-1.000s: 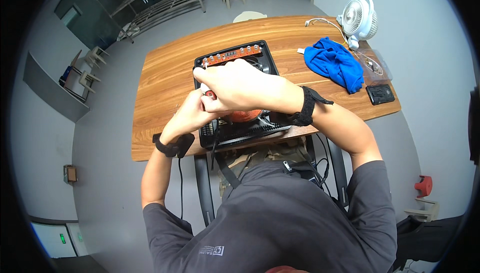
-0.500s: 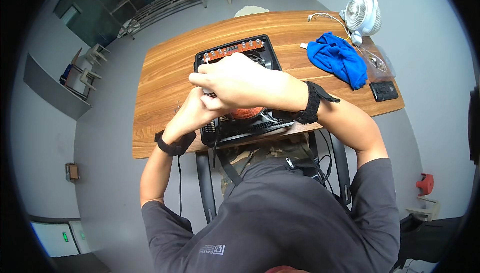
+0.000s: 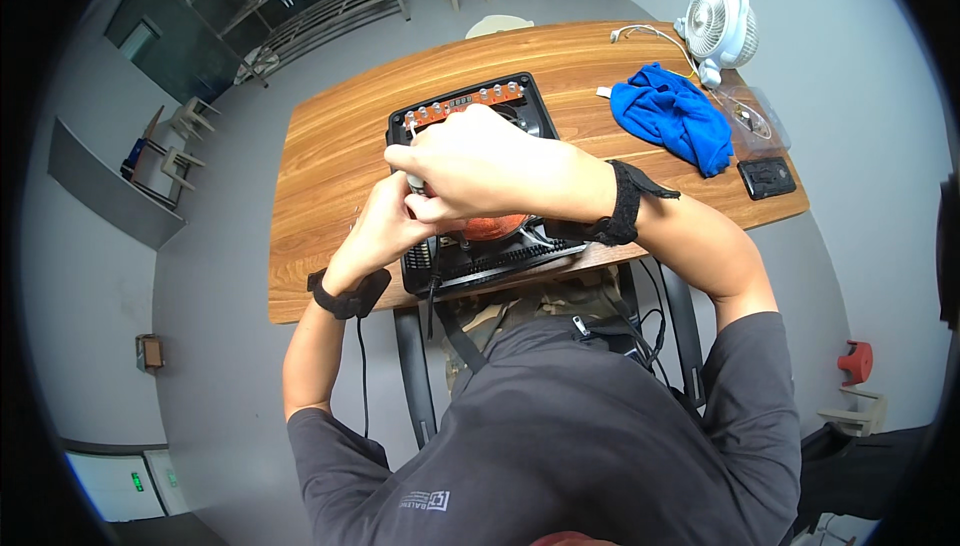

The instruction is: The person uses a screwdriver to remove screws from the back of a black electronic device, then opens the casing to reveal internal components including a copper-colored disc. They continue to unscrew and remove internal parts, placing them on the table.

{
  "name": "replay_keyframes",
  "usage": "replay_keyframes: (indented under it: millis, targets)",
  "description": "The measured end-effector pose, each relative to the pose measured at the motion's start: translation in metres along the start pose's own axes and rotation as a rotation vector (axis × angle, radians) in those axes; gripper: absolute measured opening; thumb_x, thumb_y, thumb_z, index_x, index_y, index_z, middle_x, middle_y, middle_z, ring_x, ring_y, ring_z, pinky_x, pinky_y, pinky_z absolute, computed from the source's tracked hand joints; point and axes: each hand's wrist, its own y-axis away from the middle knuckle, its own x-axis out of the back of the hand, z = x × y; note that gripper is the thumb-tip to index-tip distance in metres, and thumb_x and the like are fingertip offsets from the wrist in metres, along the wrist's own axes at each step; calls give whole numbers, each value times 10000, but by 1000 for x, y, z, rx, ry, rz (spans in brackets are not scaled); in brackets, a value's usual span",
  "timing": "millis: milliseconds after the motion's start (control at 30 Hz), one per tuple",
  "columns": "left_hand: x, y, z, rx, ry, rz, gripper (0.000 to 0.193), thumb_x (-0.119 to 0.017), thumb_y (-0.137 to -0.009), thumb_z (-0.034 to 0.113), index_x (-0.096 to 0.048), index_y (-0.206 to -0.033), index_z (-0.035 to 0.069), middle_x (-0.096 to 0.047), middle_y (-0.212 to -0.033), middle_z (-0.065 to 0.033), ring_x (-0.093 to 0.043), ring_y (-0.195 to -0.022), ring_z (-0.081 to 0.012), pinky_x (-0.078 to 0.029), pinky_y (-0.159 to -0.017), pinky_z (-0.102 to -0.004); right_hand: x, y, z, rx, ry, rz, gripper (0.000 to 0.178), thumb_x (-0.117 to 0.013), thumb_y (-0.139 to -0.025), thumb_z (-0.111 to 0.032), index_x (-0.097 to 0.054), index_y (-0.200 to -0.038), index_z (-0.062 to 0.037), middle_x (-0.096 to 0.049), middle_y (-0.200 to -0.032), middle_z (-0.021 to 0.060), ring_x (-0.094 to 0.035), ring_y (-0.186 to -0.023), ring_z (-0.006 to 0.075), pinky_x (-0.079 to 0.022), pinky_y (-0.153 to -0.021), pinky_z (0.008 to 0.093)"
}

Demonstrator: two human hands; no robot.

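Observation:
An opened induction cooker (image 3: 545, 111) lies before me, its black housing showing an orange control board (image 3: 435, 111) along the far edge and a copper coil (image 3: 495, 228) nearer me. Over the housing's left side, my right hand (image 3: 465, 161) is closed, fingers curled downward. Just below and left of it, my left hand (image 3: 385, 221) is closed too, its fingertips meeting the right hand's. Between them a small whitish piece (image 3: 415, 184) peeks out; its kind is hidden by the fingers. A black cord (image 3: 432, 281) hangs over the housing's near left edge.
Tiny metal bits (image 3: 356, 212) lie on the wooden table (image 3: 320, 166), left of the cooker. To the right are a crumpled blue cloth (image 3: 670, 116), a white fan (image 3: 720, 26) with its cable, a clear plastic tray (image 3: 765, 126) and a black phone (image 3: 767, 178).
Both hands stay together over the cooker's left side, with the right hand's fingers shifted slightly. The whole view has moved a little; nothing was let go.

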Motion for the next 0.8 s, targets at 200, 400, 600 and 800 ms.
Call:
replay_keyframes:
  millis: [200, 400, 600, 800]
  targets:
    - [12, 6, 1, -40, -44, -75, 414, -874, -787, 135, -627, -1070, -38, -725, -955, -93, -686, -881, -141, -553, -771, -309, -2, 11, 2, 48, -140, 160, 393, -667, -893, -390, -617, -985, -12, -687, -791, 164, -696, -692, 359, -544, -599, 438]
    - [4, 5, 13, 42, -65, -36, 345, -867, -787, 160, -664, -988, -35, -728, -888, -89, -682, -836, -126, -535, -725, -306, 6, 0, -3, -71, -12, -32, 357, -660, -884, -358, -617, -976, -16, -680, -706, 167, -703, -669, 351, -550, -611, 431]
    - [-2, 1, 2, -3, -142, 39, 293, -835, -805, 101, -668, -999, -41, -728, -900, -84, -675, -840, -124, -547, -736, -293, 4, 5, -3, -6, -96, 57, 383, -658, -871, -339, -582, -1032, 1, -640, -860, 188, -694, -740, 354, -548, -630, 441]
    - [4, 9, 6, 12, -52, -81, 278, -806, -818, 124, -652, -973, -47, -712, -845, -90, -669, -797, -138, -537, -708, -312, 4, 9, 0, -11, -99, 39, 386, -667, -857, -341, -593, -1019, 0, -647, -887, 187, -698, -762, 363, -556, -658, 455]
